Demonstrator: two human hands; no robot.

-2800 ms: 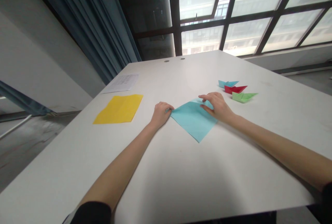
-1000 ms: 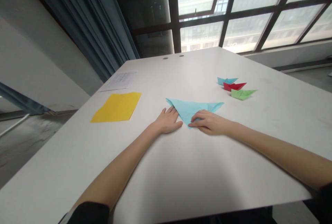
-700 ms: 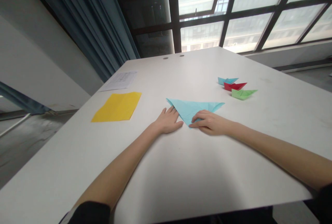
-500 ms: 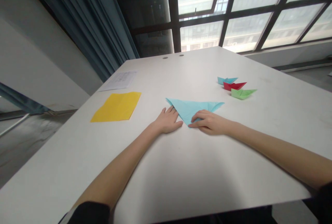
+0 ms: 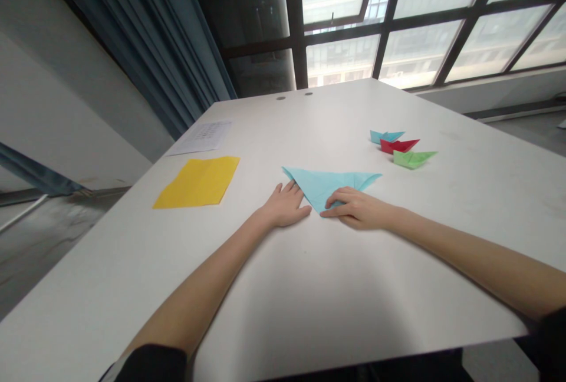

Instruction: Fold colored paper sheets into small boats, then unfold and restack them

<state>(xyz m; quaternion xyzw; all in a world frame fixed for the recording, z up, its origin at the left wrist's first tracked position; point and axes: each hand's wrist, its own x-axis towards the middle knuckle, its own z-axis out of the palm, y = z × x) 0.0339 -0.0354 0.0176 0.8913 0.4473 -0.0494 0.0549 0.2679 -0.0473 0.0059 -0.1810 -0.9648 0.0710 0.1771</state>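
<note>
Light-blue paper is mid-table, in front of the person: a triangle, long edge far, tip near. Both far corners look curled and loose, so I'd judge that edge isn't creased flat.

Left hand: flat, fingers apart, fingertips tucked at/under the paper's left edge. Right hand: fingers bent, at the near tip and right slope. Contact yes; pinch or plain press, can't tell.

To do this well: get the layers flush at the near tip first, because any offset there likely skews the crease. Pin the tip with the right fingers, light but firm. Keep the left palm on the white table and don't let those fingers lift the layer. Press the far edge from the middle outward, both ways. Thin sheet, probably shifts easily, so no dragging.

Around it: yellow sheet left, printed page far left; blue, red and green folded pieces far right, well apart from the left hand.
</note>
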